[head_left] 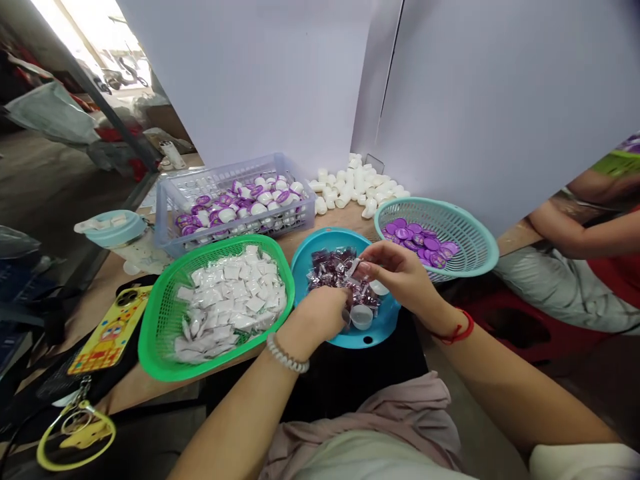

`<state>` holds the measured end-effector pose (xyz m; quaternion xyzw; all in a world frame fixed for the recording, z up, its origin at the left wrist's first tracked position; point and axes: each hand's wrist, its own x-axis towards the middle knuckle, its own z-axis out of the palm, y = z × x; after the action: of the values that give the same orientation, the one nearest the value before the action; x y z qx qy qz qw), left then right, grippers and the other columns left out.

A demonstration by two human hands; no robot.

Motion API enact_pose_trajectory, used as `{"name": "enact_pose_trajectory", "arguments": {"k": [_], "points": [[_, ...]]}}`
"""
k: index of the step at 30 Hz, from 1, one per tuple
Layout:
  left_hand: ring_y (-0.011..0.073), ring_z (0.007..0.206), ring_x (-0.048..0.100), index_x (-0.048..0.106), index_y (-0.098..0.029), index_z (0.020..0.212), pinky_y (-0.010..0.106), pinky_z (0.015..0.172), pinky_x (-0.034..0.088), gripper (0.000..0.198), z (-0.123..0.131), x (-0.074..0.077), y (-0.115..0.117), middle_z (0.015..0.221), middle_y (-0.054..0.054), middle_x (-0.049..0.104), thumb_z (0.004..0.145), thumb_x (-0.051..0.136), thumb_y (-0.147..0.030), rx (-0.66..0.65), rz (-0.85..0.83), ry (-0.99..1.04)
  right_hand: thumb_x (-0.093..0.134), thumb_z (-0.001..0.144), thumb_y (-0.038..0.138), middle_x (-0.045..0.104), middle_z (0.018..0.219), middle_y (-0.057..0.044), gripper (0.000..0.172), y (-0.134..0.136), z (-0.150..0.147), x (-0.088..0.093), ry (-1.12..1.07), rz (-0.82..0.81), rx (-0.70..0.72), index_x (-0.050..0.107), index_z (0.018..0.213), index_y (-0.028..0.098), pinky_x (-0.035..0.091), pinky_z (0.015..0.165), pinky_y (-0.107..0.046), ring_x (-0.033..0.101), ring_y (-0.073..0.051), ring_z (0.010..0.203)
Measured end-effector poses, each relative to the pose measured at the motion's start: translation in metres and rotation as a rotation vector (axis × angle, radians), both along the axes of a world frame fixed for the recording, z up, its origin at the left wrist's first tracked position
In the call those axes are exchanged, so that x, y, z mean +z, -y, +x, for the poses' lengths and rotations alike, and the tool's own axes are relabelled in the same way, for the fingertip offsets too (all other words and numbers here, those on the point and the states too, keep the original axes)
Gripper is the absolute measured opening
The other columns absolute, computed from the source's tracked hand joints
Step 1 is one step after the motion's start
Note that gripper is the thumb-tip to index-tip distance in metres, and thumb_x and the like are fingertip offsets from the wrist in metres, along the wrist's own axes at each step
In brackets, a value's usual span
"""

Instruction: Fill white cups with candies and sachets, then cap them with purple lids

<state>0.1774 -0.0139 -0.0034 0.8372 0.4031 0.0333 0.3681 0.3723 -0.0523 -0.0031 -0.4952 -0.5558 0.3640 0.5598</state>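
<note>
A blue basin (301, 267) in front of me holds many small clear packets with dark reddish-brown contents (333, 263) and a few translucent plastic cups (361, 317). My left hand (324, 312) reaches into it with curled fingers, mostly hidden behind the hand; a clear curved edge, like a cup's rim, shows beside them. Above the basin's right side, my right hand (400, 270) pinches a small shiny piece of clear film (354, 268) between thumb and forefinger. Whether that film belongs to a packet, I cannot tell.
Left of the basin, a green basket (150, 333) holds white sachets. Behind stand a lavender crate (167, 220) of purple-lidded white cups, loose white cups (350, 183), and a light-blue basket (473, 243) of purple discs. A yellow phone (111, 330) lies left. Someone's arm (575, 227) is at right.
</note>
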Motion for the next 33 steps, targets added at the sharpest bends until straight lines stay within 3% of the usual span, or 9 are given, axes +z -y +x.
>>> {"name": "enact_pose_trajectory", "arguments": {"k": [6, 10, 12, 14, 17, 22, 27, 33], "points": [[0.0256, 0.080, 0.074, 0.080, -0.023, 0.091, 0.031, 0.068, 0.050, 0.017, 0.007, 0.005, -0.010, 0.082, 0.001, 0.079, 0.075, 0.074, -0.018, -0.042, -0.058, 0.043, 0.088, 0.083, 0.046, 0.072, 0.080, -0.002, 0.031, 0.023, -0.003, -0.012, -0.064, -0.053, 0.005, 0.072, 0.090, 0.022, 0.056, 0.054, -0.028, 0.068, -0.017, 0.067], [0.0209, 0.078, 0.070, 0.074, -0.023, 0.090, 0.029, 0.064, 0.047, 0.015, 0.002, 0.021, 0.004, 0.085, -0.001, 0.077, 0.079, 0.064, -0.019, 0.007, -0.056, 0.133, 0.086, 0.085, 0.036, 0.075, 0.083, -0.001, 0.020, 0.027, -0.013, -0.017, 0.054, 0.086, -0.084, 0.072, 0.094, 0.024, 0.060, 0.061, -0.029, 0.072, -0.019, 0.073], [0.0198, 0.082, 0.070, 0.073, -0.023, 0.098, 0.028, 0.068, 0.049, 0.024, 0.000, 0.029, 0.014, 0.094, -0.002, 0.078, 0.078, 0.062, -0.016, 0.039, -0.043, 0.191, 0.083, 0.087, 0.028, 0.078, 0.084, -0.001, 0.012, 0.027, -0.016, -0.018, 0.172, 0.173, -0.107, 0.074, 0.095, 0.025, 0.060, 0.063, -0.030, 0.073, -0.019, 0.074], [0.0184, 0.083, 0.071, 0.071, -0.024, 0.117, 0.028, 0.072, 0.052, 0.042, 0.000, 0.034, 0.022, 0.103, -0.002, 0.078, 0.077, 0.062, -0.013, 0.070, -0.040, 0.283, 0.080, 0.091, 0.023, 0.080, 0.084, -0.001, 0.006, 0.027, -0.016, -0.018, 0.281, 0.263, -0.105, 0.075, 0.093, 0.025, 0.060, 0.064, -0.031, 0.074, -0.018, 0.072], [0.0175, 0.081, 0.074, 0.061, -0.025, 0.137, 0.029, 0.076, 0.057, 0.057, 0.000, 0.036, 0.031, 0.109, -0.001, 0.079, 0.081, 0.066, -0.014, 0.140, -0.016, 0.392, 0.078, 0.094, 0.019, 0.079, 0.084, -0.003, 0.007, 0.028, -0.013, -0.015, 0.412, 0.388, -0.111, 0.075, 0.092, 0.024, 0.060, 0.066, -0.033, 0.074, -0.020, 0.075], [0.0186, 0.088, 0.077, 0.068, -0.025, 0.123, 0.029, 0.082, 0.061, 0.039, 0.000, 0.023, 0.035, 0.111, 0.001, 0.080, 0.085, 0.071, -0.017, 0.217, 0.077, 0.487, 0.064, 0.102, 0.014, 0.079, 0.105, -0.009, 0.017, 0.037, -0.004, 0.002, 0.613, 0.494, -0.001, 0.075, 0.110, 0.024, 0.062, 0.082, -0.040, 0.073, -0.024, 0.093], [0.0171, 0.093, 0.076, 0.077, -0.023, 0.114, 0.025, 0.076, 0.065, 0.025, -0.003, 0.012, 0.035, 0.123, 0.005, 0.076, 0.089, 0.073, -0.020, 0.249, 0.168, 0.644, 0.059, 0.105, 0.023, 0.070, 0.124, -0.015, 0.029, 0.048, 0.006, 0.011, 0.864, 0.383, 0.071, 0.071, 0.131, 0.024, 0.062, 0.088, -0.048, 0.067, -0.029, 0.104], [0.0158, 0.091, 0.076, 0.078, -0.024, 0.099, 0.024, 0.075, 0.068, 0.014, -0.008, 0.010, 0.034, 0.108, 0.003, 0.073, 0.087, 0.075, -0.017, 0.234, 0.143, 0.739, 0.064, 0.104, 0.021, 0.067, 0.133, -0.015, 0.047, 0.053, 0.015, 0.003, 0.708, 0.378, 0.171, 0.058, 0.150, 0.024, 0.062, 0.101, -0.043, 0.066, -0.026, 0.124]]}}
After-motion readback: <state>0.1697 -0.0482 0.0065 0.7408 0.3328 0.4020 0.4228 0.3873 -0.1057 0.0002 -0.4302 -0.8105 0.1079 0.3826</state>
